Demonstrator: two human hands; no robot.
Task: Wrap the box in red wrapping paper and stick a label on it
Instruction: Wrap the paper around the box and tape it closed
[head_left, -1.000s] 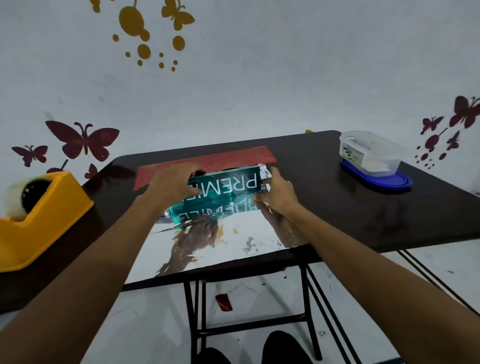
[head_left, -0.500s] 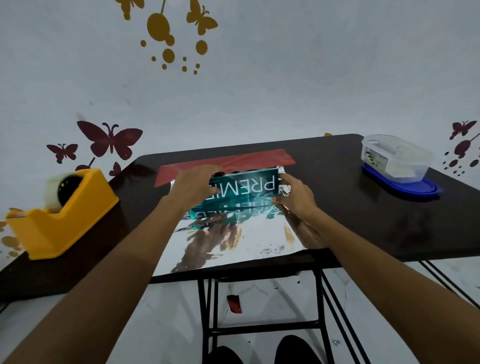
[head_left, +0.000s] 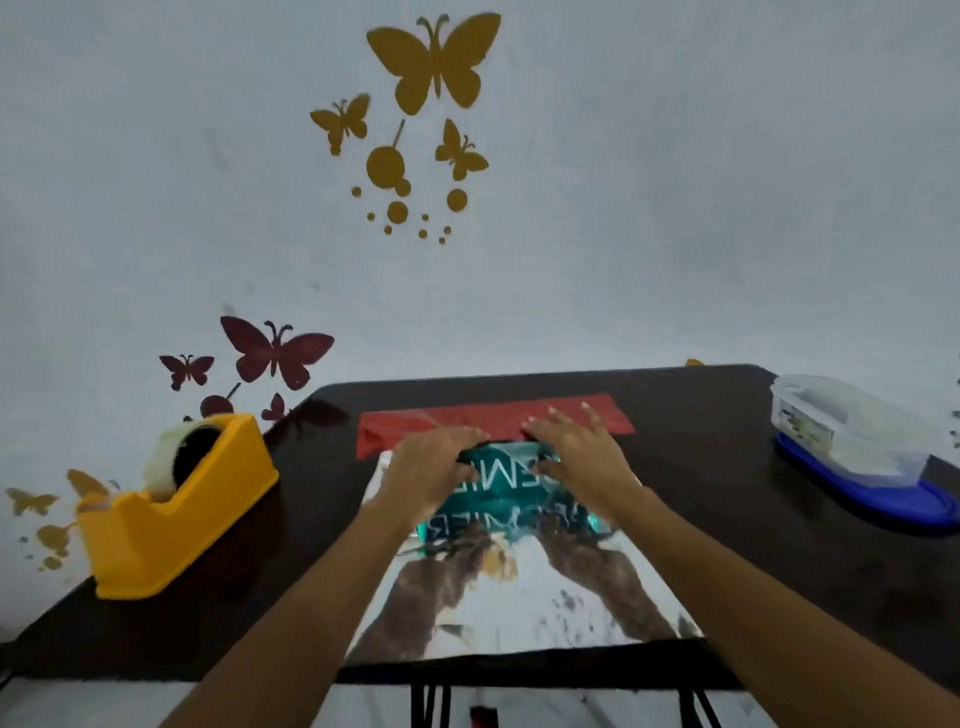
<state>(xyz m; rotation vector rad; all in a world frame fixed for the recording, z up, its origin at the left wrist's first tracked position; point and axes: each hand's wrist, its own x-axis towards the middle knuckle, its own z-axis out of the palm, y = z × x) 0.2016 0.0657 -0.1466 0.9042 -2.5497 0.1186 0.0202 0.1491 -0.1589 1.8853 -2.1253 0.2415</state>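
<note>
- Broadly, the dark worktop (head_left: 701, 467) carries everything, and the wrapping job sits at its middle, straight in front of the person, where both arms reach it evenly.
- Spread on it is the wrapping paper (head_left: 509, 603), shiny silver side up so the red face ends up outside; its far edge (head_left: 467, 421) shows red beyond the hands and looks partly turned up toward the box, likely the start of a fold.
- To the left stands a yellow tape dispenser (head_left: 171, 509), near enough to be reached once a flap needs fixing; well apart on the right, a clear tub (head_left: 847, 436) rests on a blue lid, and what it holds cannot be made out.
- Lying on the far half of the sheet is the teal box (head_left: 498, 493), its printed face toward the camera and mirrored in the silver below.
- Over the box's left end, the left hand (head_left: 431, 473) has its fingers (head_left: 462, 441) curled and closed around the top edge, seemingly to keep it from sliding.
- At the right end, the right hand (head_left: 576, 457) lies flatter, fingers spread open and pressing across the box top, tips reaching onto the red paper just beyond.
- No label is visible yet, so the wrapping judged from here is at an early stage.
</note>
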